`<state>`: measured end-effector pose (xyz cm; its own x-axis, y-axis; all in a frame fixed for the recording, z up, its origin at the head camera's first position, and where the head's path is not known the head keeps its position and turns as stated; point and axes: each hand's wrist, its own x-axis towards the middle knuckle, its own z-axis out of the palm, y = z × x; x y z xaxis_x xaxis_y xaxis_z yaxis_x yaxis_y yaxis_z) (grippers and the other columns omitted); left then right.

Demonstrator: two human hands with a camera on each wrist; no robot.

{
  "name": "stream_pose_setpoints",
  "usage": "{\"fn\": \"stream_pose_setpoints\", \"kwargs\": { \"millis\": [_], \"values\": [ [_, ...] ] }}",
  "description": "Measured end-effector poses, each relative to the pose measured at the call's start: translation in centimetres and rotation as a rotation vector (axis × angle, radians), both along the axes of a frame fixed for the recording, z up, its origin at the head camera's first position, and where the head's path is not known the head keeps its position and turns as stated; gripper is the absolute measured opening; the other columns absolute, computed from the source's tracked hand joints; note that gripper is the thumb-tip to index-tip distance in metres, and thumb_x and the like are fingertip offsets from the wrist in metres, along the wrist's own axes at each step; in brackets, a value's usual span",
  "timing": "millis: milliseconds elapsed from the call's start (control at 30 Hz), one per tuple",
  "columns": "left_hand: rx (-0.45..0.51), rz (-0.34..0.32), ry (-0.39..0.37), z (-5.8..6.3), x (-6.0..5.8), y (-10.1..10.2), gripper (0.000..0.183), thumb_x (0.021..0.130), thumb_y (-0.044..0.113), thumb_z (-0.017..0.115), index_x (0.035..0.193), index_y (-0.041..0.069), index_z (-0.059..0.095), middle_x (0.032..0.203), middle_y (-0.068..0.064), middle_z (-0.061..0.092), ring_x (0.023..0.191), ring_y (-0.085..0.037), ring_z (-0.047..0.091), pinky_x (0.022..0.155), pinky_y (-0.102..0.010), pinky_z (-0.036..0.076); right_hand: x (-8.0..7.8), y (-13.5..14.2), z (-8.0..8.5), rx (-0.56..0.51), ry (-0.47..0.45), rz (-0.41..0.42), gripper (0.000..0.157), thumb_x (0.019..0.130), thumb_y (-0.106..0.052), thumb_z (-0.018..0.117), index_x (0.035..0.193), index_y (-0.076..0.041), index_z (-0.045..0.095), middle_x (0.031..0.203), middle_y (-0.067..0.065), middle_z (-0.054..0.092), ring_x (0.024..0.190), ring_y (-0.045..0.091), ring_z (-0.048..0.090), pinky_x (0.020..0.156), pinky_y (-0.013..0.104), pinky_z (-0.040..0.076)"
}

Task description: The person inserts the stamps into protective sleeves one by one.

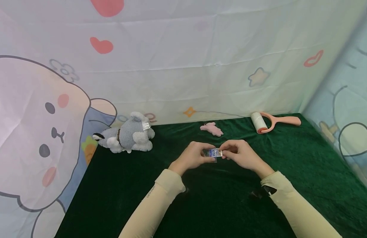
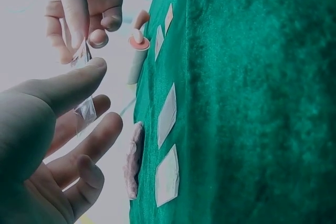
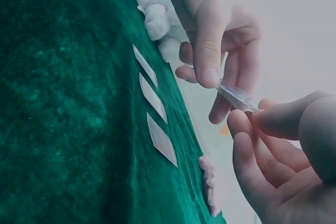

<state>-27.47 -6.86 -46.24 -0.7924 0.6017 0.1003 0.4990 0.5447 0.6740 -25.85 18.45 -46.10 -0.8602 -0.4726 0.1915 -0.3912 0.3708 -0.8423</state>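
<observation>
Above the cloth, both hands hold a small printed card with blue and yellow on its face. My left hand pinches a clear plastic sleeve between thumb and fingers, around the card's left part. With thumb and index finger, my right hand pinches the card's right end. In the right wrist view the card spans the short gap between the two hands' fingertips. The right hand's other fingers are loosely bent.
Several flat pale cards lie on the green cloth. A pink plush toy lies behind the hands. To the right is a lint roller with a pink handle; to the left, a grey-and-white stuffed animal. A printed curtain hangs behind.
</observation>
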Motion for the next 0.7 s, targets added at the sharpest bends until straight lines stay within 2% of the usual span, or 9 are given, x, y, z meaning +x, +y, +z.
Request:
{"fn": "stream_pose_setpoints", "kwargs": {
  "millis": [300,500,700],
  "values": [
    [0.02,-0.016,0.011,0.3,0.16,0.26,0.043,0.094,0.025,0.082,0.135,0.016,0.071,0.116,0.001,0.072,0.078,-0.009,0.063,0.065,-0.022,0.055,0.05,-0.38,0.21,-0.021,0.0,0.0,0.017,0.102,-0.002,0.066,0.119,-0.004,0.067,0.103,0.012,0.073,0.086,0.037,0.071,0.075,0.029,0.059],
    [0.01,-0.034,0.012,0.55,0.29,0.59,0.043,0.096,0.026,0.08,0.136,0.015,0.07,0.114,0.0,0.072,0.079,-0.012,0.064,0.065,-0.022,0.055,0.04,-0.57,0.18,-0.019,-0.002,-0.01,0.027,0.101,0.0,0.065,0.128,-0.002,0.062,0.109,0.016,0.072,0.087,0.023,0.073,0.076,0.029,0.06],
    [-0.001,-0.038,0.022,0.66,0.34,0.89,0.041,0.096,0.026,0.08,0.135,0.015,0.071,0.11,0.001,0.072,0.078,-0.01,0.062,0.065,-0.021,0.054,0.14,-0.61,0.28,-0.021,-0.008,-0.016,0.029,0.101,0.001,0.064,0.13,0.0,0.06,0.11,0.017,0.072,0.088,0.022,0.072,0.076,0.029,0.06]
  ]
}}
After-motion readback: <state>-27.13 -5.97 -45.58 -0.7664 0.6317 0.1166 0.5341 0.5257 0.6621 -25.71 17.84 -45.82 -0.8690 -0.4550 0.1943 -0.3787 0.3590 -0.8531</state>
